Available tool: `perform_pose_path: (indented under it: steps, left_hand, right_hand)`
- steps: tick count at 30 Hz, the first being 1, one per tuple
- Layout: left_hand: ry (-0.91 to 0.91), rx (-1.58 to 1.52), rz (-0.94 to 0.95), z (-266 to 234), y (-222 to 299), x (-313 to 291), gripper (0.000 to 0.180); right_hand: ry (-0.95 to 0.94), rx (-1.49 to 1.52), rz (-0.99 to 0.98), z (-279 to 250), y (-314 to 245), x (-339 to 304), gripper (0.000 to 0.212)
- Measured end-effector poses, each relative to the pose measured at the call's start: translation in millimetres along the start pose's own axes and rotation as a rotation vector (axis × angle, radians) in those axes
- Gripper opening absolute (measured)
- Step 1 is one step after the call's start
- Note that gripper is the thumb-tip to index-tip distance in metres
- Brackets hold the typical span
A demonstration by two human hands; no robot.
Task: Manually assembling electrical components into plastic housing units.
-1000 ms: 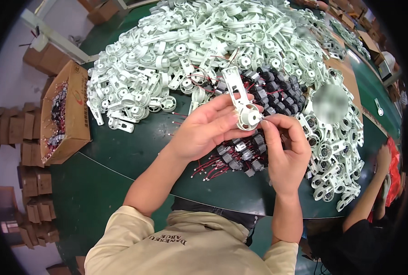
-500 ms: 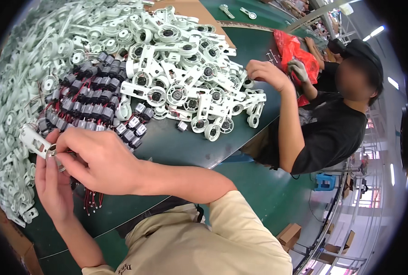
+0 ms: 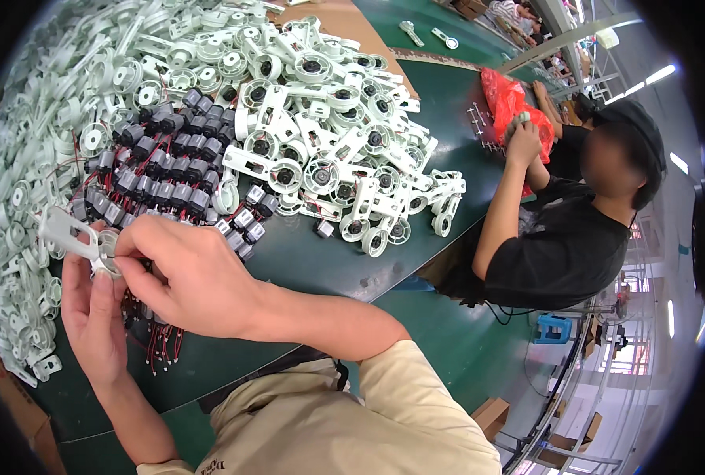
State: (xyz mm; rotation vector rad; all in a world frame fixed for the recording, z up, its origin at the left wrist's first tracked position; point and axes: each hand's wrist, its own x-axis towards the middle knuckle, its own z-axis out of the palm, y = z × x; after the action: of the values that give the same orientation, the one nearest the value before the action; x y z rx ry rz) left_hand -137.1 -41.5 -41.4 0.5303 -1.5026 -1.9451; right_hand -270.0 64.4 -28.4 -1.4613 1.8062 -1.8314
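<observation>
My left hand (image 3: 97,324) holds a pale green-white plastic fan housing (image 3: 69,231), a long handle with a round ring at one end, fingers behind and thumb in front. Thumb and forefinger of my right hand (image 3: 190,273) pinch together at the ring; whatever they grip is hidden. Just beyond my hands lies a cluster of small silver and black motors (image 3: 162,192) with red and black wires. Some wire ends with white plugs (image 3: 161,352) hang below my right wrist.
Loose housings form a big heap (image 3: 20,182) along the left; others, with black motors fitted (image 3: 313,119), are piled mid-table. Across the green table (image 3: 313,265), a person in black (image 3: 558,237) sits by a red plastic bag (image 3: 511,99). Small metal pieces (image 3: 479,119) lie beside it.
The housing in my left hand has turned a little, and my right fingers stay at its ring. The co-worker's hand has moved from the pile to the red bag. My view has shifted slightly.
</observation>
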Motion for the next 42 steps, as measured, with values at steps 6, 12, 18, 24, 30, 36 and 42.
perform_pose_path:
  steps: [6, 12, 18, 24, 30, 36, 42]
  left_hand:
    - [-0.058, -0.049, 0.012, -5.1, -8.1, 3.6, 0.047]
    - [-0.102, 0.044, 0.11, -4.6, -14.2, 3.4, 0.049]
    - [-0.055, -0.033, 0.109, -1.6, -8.2, 5.9, 0.055]
    - [-0.111, -0.01, 0.067, 4.6, 3.3, 1.4, 0.037]
    - [-0.159, -0.215, -0.035, 15.9, -0.6, 8.1, 0.035]
    - [-0.179, -0.249, -0.049, 13.9, 3.9, 7.6, 0.032]
    - [-0.194, -0.094, -0.008, 11.2, 2.9, 8.1, 0.033]
  right_hand:
    - [0.089, -0.053, -0.039, -1.1, 0.0, -0.6, 0.01]
    - [0.065, -0.066, -0.002, -2.0, 0.5, -1.0, 0.011]
    - [0.061, -0.078, 0.018, 2.7, -0.8, 2.5, 0.009]
    - [0.04, -0.068, -0.003, 6.7, 0.2, 3.6, 0.008]
    - [0.073, -0.087, 0.145, 0.3, -4.8, 0.6, 0.008]
    - [0.081, -0.03, 0.167, 3.0, -3.5, 2.5, 0.008]
    - [0.04, -0.085, 0.126, 2.2, -6.1, 4.3, 0.006]
